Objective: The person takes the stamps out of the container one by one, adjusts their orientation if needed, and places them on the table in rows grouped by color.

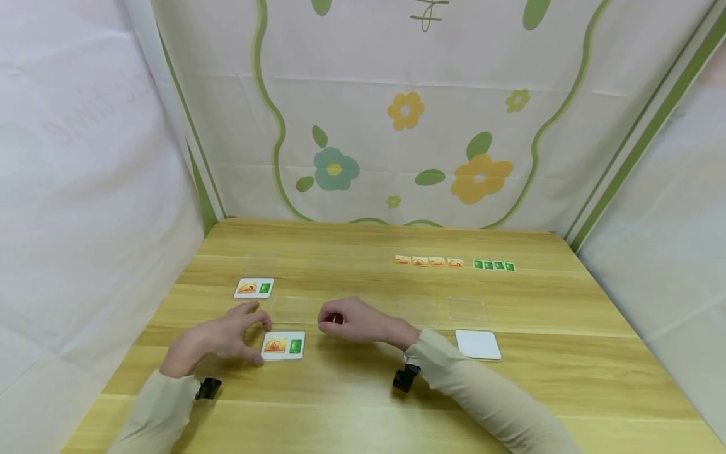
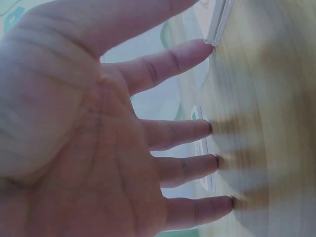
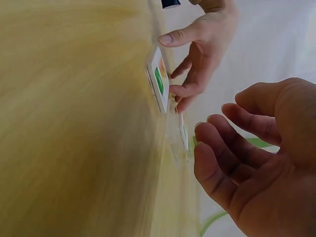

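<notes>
Between the two hands, nearer the left, lies the picture card, flat over the table, its orange print toward the left hand and its green print toward the right. The left hand is spread, its thumb beside the card's near left corner and its forefinger by the far left one; whether either tip truly presses the card I cannot tell, but nothing is gripped. On the card's other side, the right hand hovers with fingers loosely bent and the thumb apart from the fingertips, nothing visible within. Steadying the card by its edge seems to be the step in hand, and it would go best with light pressure at the sides only, fingertips off the printed face, so that the card neither turns nor lifts. Any help from the right fingers should come low and gently against the free edge, without knocking the clear plate just beyond the gap between the hands. Past the left fingers lies a second card; well beyond the right hand are the orange pieces and green pieces, and right of that wrist rests a blank white card.
</notes>
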The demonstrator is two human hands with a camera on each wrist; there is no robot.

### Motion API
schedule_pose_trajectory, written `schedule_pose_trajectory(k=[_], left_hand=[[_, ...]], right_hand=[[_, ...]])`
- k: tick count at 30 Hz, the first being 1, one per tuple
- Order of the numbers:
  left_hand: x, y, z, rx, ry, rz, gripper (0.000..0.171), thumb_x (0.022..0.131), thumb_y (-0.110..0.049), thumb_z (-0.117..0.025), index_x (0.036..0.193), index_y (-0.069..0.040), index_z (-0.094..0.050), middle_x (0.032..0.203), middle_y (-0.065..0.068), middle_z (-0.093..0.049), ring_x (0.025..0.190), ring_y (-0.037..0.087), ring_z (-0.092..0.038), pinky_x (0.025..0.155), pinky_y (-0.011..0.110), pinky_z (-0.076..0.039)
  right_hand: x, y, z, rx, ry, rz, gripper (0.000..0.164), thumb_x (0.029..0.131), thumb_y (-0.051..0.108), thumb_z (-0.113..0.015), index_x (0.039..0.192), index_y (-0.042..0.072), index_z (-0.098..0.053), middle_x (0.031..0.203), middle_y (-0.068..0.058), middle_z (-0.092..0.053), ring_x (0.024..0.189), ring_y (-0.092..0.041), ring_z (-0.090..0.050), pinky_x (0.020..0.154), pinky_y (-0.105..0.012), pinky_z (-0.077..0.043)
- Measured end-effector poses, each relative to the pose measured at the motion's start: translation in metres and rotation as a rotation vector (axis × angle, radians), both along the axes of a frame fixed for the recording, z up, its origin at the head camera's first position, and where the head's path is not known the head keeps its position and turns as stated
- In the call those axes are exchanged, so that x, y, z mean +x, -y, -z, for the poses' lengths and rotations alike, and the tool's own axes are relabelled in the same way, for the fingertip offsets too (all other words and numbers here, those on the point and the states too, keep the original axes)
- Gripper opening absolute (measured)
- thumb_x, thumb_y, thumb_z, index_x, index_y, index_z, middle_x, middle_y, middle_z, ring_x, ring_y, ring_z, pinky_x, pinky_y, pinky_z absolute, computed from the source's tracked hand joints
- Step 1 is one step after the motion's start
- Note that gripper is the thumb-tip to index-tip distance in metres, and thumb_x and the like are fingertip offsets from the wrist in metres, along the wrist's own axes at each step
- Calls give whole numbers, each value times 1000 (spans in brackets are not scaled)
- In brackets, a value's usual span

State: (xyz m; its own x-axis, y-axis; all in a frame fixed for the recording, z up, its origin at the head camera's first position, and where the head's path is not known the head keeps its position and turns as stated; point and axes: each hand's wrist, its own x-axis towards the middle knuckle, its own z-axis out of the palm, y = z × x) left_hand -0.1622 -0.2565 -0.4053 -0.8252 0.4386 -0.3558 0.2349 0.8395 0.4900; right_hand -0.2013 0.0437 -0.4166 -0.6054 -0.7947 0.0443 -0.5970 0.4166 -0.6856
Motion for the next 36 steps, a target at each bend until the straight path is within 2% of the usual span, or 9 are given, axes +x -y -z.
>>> schedule_pose_trajectory(k=[9,18,21,29,36], left_hand=[[-2,-4,1,-50,-9,-8,44,76,-36,-84,105,-27,-53,156,33,-17,139,61,-17,96,74,-35],[-4,-5,1,-58,-5,-5,44,75,-35,-84,106,-25,-53,155,34,-17,139,61,-18,96,74,-34],[-4,-4,1,-54,-6,4,45,75,-35,-84,106,-24,-53,154,36,-17,138,62,-17,95,74,-34],[-5,-2,1,-67,-25,18,46,75,-37,-84,107,-24,-53,153,36,-18,136,64,-19,92,75,-36],[-4,-4,1,-65,-18,13,45,76,-36,-84,107,-25,-53,154,35,-18,137,62,-20,93,75,-36]], right_hand=[[8,28,6,-7,-19,-18,11,98,17,-57,98,13,-67,84,9,-62,70,0,-50,63,-13,-43],[10,45,17,18,-52,51,5,96,17,-59,96,16,-64,84,9,-61,70,1,-50,63,-12,-43],[10,49,19,32,-68,57,6,95,18,-60,98,16,-64,85,8,-62,71,1,-52,63,-12,-44],[13,58,22,83,-124,7,13,93,21,-62,104,13,-64,88,5,-63,75,0,-52,66,-11,-42],[15,64,23,122,-162,38,16,93,26,-63,104,15,-63,91,4,-63,78,-1,-52,67,-12,-42]])
